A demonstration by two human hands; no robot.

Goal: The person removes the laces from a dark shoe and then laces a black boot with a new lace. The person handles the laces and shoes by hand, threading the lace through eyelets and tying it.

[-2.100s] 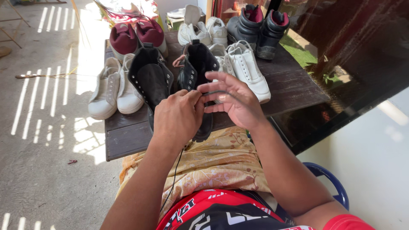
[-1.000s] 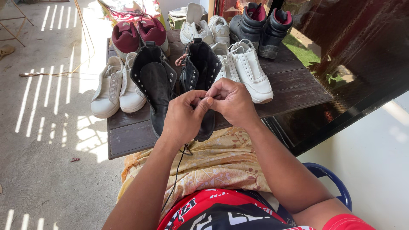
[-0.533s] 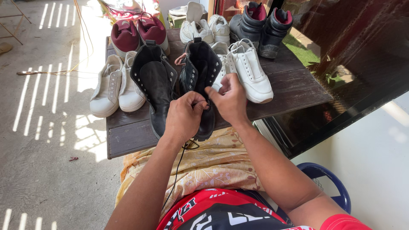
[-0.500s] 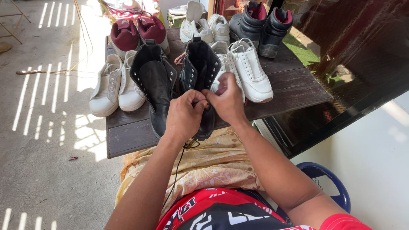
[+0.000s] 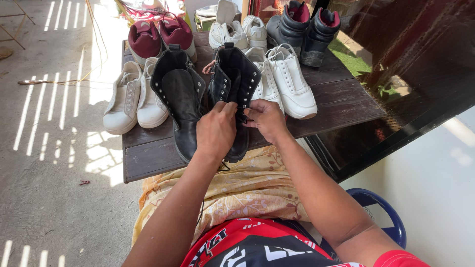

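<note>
While both hands meet over the black boot (image 5: 236, 94), my left hand (image 5: 216, 129) and right hand (image 5: 265, 117) seemingly pinch its lace, fingertips pressed together.

Your left hand (image 5: 216, 129) and right hand (image 5: 266, 117) pinch the lace on the black boot (image 5: 236, 84) at the bench (image 5: 341, 99) near edge.

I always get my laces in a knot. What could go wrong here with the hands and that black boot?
The black boot lies at the table edge, toe over the lap, so a hard tug from the left hand or right hand might drag it off. The loose lace dangling below could snag or tangle. The other black boot leans close beside it and might get knocked over.
</note>
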